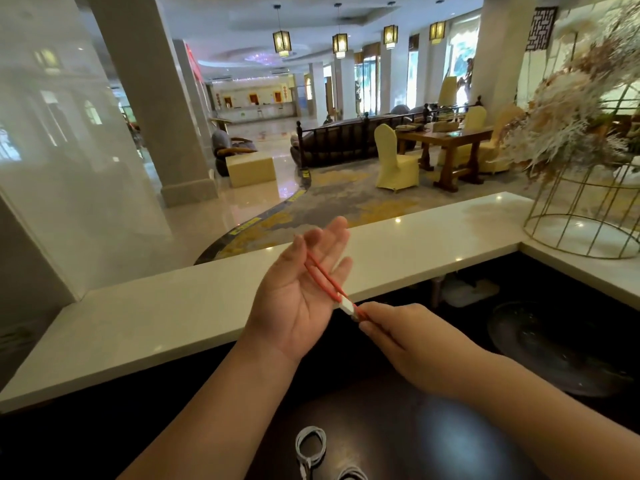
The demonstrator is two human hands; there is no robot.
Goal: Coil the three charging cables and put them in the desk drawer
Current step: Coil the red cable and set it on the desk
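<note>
A red charging cable (323,276) with a white plug runs across the palm of my left hand (301,292), which is raised palm-up above the counter with its fingers spread and the cable wound round them. My right hand (405,336) pinches the cable's plug end just to the right of that palm. On the dark desk below, at the bottom of the view, lies a coiled white cable (310,445), and beside it the edge of another white cable (353,474) shows. No drawer is in view.
A white stone counter ledge (173,320) runs left to right behind the dark desk (381,410). A gold wire stand (585,216) with dried flowers sits on the ledge at right. A dark round dish (554,348) lies on the desk at right.
</note>
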